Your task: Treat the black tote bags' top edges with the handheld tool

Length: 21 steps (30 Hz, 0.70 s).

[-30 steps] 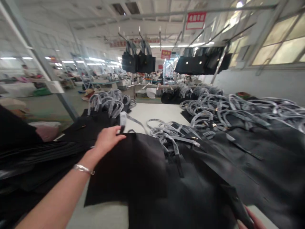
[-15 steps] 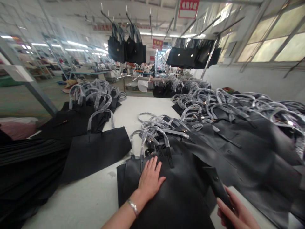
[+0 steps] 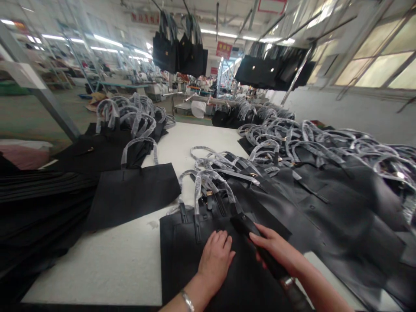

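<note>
Here on the white desk (image 3: 97,264), your left hand (image 3: 216,260) lies flat on a black flat-sided tote bag (image 3: 182,260), with your right hand (image 3: 276,249) just to its right. Left of that sits a second black tote bag (image 3: 130,199), while a heap of black tote bags (image 3: 341,203) fills the desk's right side. Further black tote bags (image 3: 178,47) hang overhead, straight ahead.

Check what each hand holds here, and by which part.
The right hand grips a long black bar-shaped item, exact kind unclear, around its middle. The left hand lies flat on a black tote bag, holding nothing.
</note>
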Motion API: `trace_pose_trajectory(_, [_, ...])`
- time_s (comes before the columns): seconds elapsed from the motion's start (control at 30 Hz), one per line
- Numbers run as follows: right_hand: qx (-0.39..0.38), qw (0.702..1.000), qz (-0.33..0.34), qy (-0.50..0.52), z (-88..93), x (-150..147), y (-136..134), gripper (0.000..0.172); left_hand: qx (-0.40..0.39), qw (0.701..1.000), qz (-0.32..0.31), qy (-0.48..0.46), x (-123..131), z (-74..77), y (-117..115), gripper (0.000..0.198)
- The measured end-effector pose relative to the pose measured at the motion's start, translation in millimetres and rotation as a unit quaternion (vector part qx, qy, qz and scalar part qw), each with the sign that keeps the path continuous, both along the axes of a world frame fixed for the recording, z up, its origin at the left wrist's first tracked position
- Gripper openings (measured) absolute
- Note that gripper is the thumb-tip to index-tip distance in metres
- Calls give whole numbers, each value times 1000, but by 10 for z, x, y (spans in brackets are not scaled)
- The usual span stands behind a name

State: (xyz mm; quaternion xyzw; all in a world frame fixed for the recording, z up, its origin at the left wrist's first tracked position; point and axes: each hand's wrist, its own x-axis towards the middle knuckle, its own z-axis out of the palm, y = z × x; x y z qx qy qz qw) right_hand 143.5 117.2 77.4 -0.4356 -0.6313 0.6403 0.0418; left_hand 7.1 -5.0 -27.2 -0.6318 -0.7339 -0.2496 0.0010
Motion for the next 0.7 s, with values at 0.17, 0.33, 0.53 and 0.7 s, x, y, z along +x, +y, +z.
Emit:
trace_pose_trajectory(0.17, [74,997,-35,16,147,-218,28,60,14,1000,-7,7,29,-154,-153,42])
trace_pose_trajectory(0.33, [-4,999,43,-18,215,-62,-196,70,26,999,-24,14,90,-206,-412,41])
trace_pose_trajectory(0.53, [-43,992,108,-49,81,-183,-364,67,30,998,-43,-23,84,-214,-450,41])
trace_pose_trajectory(0.7, [47,997,64,-7,62,-516,-338,73,47,996,-63,-50,49,-224,-459,37])
